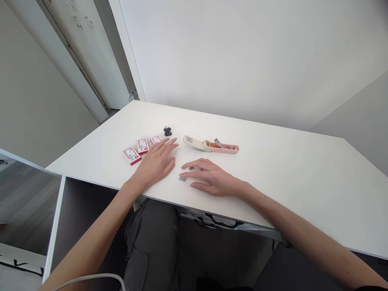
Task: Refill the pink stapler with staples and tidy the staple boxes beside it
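The right hand (210, 177) lay low over the tabletop (287, 169), fingers loosely spread, with one fingertip just over a small, flat grey piece (182, 179) near the front edge; whether it pressed on the piece, I could not tell. The left hand (155, 161) was open and holding nothing, palm down, its fingers beside the nearest of three red-and-white boxes (155, 140). The two hands were apart, with a narrow strip of bare surface between them. Handling so thin a piece well probably called for a light touch — one fingertip steadying it while the thumb came in against its side — since a hard push could have sent it skidding. Sliding it toward the front edge might have made it easier to lift, though it risked a drop. The left hand was well placed to act as a stop. The open pink-and-cream case (224, 148) with small metal bits inside, and the black clip-like object (167, 131), lay farther back, clear of both hands.
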Tool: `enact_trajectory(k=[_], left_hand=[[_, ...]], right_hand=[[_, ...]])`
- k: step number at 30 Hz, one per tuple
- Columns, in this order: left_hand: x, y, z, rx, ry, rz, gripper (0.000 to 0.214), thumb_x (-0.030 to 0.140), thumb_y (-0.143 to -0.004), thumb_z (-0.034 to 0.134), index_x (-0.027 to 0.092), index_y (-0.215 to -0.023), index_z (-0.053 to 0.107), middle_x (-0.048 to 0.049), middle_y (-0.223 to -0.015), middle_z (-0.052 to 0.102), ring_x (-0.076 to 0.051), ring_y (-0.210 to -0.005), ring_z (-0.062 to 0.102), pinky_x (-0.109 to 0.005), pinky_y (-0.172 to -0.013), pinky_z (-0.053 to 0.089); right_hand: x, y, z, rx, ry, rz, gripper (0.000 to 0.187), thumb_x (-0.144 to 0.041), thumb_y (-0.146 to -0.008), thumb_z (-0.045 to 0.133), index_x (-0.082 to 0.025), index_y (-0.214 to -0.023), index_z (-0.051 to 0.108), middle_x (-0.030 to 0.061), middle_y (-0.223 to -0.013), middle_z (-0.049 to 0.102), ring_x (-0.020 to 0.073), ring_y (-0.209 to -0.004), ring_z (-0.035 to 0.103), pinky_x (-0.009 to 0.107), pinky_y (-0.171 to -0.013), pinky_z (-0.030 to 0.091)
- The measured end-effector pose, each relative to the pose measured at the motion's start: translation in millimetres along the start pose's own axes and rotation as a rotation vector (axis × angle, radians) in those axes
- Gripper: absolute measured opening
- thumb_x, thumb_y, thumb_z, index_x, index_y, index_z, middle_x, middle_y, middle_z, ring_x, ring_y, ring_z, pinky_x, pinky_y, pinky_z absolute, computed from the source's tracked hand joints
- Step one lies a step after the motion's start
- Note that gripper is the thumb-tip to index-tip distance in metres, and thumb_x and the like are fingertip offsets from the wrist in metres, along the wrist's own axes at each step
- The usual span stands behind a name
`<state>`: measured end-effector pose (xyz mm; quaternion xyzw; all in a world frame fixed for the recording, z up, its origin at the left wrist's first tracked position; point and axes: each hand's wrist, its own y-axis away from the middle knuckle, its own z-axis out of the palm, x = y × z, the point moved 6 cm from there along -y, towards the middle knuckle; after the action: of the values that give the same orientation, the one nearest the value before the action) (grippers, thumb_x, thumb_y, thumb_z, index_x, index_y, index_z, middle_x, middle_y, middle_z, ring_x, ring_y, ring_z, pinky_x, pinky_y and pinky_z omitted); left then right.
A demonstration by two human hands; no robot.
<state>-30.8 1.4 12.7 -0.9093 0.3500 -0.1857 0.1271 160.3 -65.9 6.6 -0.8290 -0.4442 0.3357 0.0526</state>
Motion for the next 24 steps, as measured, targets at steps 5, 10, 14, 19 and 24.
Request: enact_trajectory(k=[5, 10, 14, 19, 24], left_hand=[[1.5, 0.1, 2.8, -0.067, -0.011, 0.030, 0.053, 0.034, -0.108, 0.038, 0.022, -0.160, 0.046, -0.0074, -0.172, 0.043, -0.030, -0.161, 0.035, -0.057, -0.130, 0.033], [0.5, 1.0, 1.5, -0.016, -0.044, 0.021, 0.053, 0.037, -0.108, 0.041, 0.019, -0.158, 0.046, -0.0102, -0.170, 0.046, -0.028, -0.158, 0.040, -0.053, -0.130, 0.037], [0.3, 2.0, 0.5, 0.017, -0.054, 0.017, 0.052, 0.036, -0.107, 0.043, 0.018, -0.156, 0.047, -0.0121, -0.167, 0.050, -0.029, -0.157, 0.042, -0.054, -0.129, 0.038], [0.0, 2.4, 0.1, 0.040, -0.061, 0.013, 0.050, 0.035, -0.107, 0.044, 0.017, -0.153, 0.049, -0.0139, -0.163, 0.053, -0.030, -0.154, 0.045, -0.055, -0.127, 0.040], [-1.1, 2.2, 0.6, 0.056, -0.062, 0.009, 0.049, 0.034, -0.106, 0.046, 0.018, -0.152, 0.051, -0.0141, -0.159, 0.057, -0.031, -0.151, 0.049, -0.055, -0.124, 0.043]], right_hand=[[-1.1, 1.6, 8.0, -0.090, 0.065, -0.057, 0.041, -0.030, -0.109, 0.058, -0.034, -0.150, 0.064, 0.0039, -0.160, 0.060, 0.0285, -0.155, 0.044, 0.056, -0.126, 0.038], [-1.0, 1.8, 7.6, -0.060, 0.030, -0.066, 0.033, -0.030, -0.106, 0.064, -0.031, -0.138, 0.074, 0.0038, -0.149, 0.069, 0.0287, -0.151, 0.051, 0.053, -0.122, 0.044], [-0.2, 0.3, 4.1, 0.011, -0.015, -0.064, 0.032, -0.027, -0.104, 0.067, -0.030, -0.135, 0.076, 0.0031, -0.139, 0.076, 0.0283, -0.142, 0.059, 0.051, -0.116, 0.051], [0.0, -1.4, 1.3, 0.069, -0.057, -0.074, 0.028, -0.023, -0.104, 0.066, -0.029, -0.128, 0.079, 0.0022, -0.131, 0.080, 0.0269, -0.131, 0.065, 0.050, -0.109, 0.056], [0.9, -1.7, 0.9, 0.089, -0.081, -0.068, 0.027, -0.022, -0.107, 0.062, -0.030, -0.125, 0.080, 0.0015, -0.129, 0.081, 0.0263, -0.127, 0.066, 0.049, -0.106, 0.058]])
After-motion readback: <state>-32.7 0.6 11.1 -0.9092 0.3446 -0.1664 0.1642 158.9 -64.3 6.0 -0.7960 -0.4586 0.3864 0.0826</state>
